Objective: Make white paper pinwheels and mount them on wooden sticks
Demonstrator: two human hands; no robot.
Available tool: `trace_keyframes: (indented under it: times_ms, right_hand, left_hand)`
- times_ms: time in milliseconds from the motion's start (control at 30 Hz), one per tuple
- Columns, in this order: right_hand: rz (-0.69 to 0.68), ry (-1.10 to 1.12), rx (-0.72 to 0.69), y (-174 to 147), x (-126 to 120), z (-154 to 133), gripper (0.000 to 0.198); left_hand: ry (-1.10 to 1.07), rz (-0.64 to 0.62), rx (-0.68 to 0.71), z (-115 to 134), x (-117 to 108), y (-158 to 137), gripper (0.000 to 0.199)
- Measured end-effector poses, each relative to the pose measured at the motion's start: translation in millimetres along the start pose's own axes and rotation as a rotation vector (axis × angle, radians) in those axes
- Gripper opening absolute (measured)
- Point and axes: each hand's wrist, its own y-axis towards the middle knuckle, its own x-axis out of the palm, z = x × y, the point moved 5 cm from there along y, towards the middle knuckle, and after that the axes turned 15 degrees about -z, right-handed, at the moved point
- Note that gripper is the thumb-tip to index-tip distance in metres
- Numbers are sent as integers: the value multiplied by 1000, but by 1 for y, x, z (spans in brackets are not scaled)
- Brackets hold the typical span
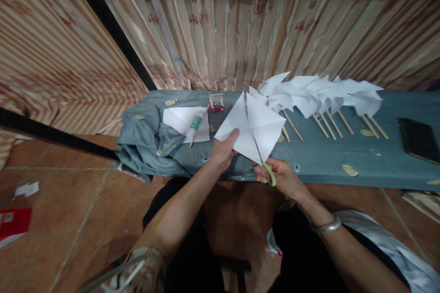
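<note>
My left hand [224,150] pinches a square sheet of white paper [264,123] by its left side, thumb on top. The sheet is creased and slit inward from its far corner and from its near corner. In my right hand [280,175] is a pair of scissors [270,175] with pale green handles, at the near corner where the slit runs. The blades are mostly hidden by the paper. Behind and to the right, several white paper pinwheels [316,91] on wooden sticks lie in a row.
Left of the sheet are a stack of white paper [172,116], a glue stick [195,122], a loose wooden stick [199,126] and a small red box of metal pins [216,104]. A dark phone [419,139] lies at right on the grey-green cloth [319,165]. Curtains [220,23] hang behind.
</note>
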Motion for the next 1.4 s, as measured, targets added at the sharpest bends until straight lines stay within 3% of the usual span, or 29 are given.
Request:
trace_keyframes:
  times_ms: [667, 1133, 1267, 1400]
  right_hand:
    - [20, 0, -23, 1, -1, 2, 54]
    - [60, 148, -7, 5, 1, 5, 56]
    - [17, 110, -10, 4, 2, 6, 58]
    - [-110, -13, -10, 1, 3, 6, 54]
  left_hand:
    - [-12, -35, 14, -1, -1, 2, 32]
    - [-16, -34, 33, -1, -2, 5, 31]
    - [-18, -65, 56, 0, -1, 6, 30]
    - [-32, -59, 65, 8, -3, 7, 30]
